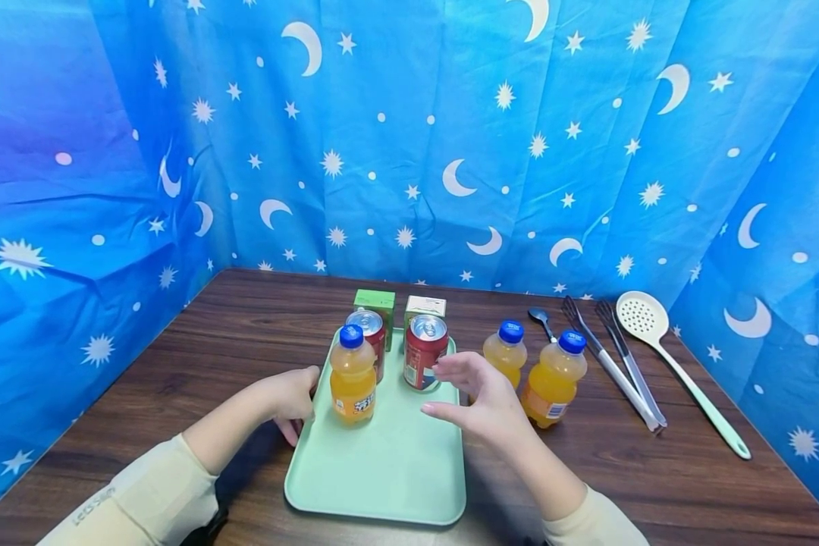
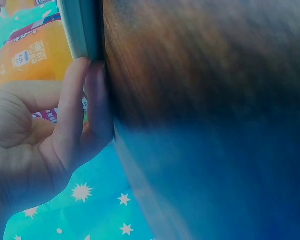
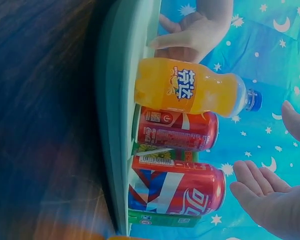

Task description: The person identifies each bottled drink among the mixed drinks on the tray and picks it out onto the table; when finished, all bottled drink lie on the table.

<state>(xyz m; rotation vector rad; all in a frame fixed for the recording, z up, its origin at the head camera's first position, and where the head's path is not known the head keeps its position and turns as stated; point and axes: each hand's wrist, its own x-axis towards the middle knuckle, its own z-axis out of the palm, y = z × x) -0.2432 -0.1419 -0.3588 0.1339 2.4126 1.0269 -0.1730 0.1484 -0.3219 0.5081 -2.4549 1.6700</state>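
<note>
A light green tray lies on the table. My left hand grips its left rim; in the left wrist view the fingertips are right at the edge. On the tray stand an orange soda bottle with a blue cap, a red can behind it, and another red can to the right. My right hand is over the tray's right side, fingers spread and thumb apart, holding nothing. In the right wrist view its fingers are close to the top of the nearer can.
Two juice cartons, one green and one white-topped, stand behind the cans. Two more orange soda bottles stand right of the tray. Farther right lie a spoon, metal tongs and a slotted skimmer. Blue curtains enclose the table.
</note>
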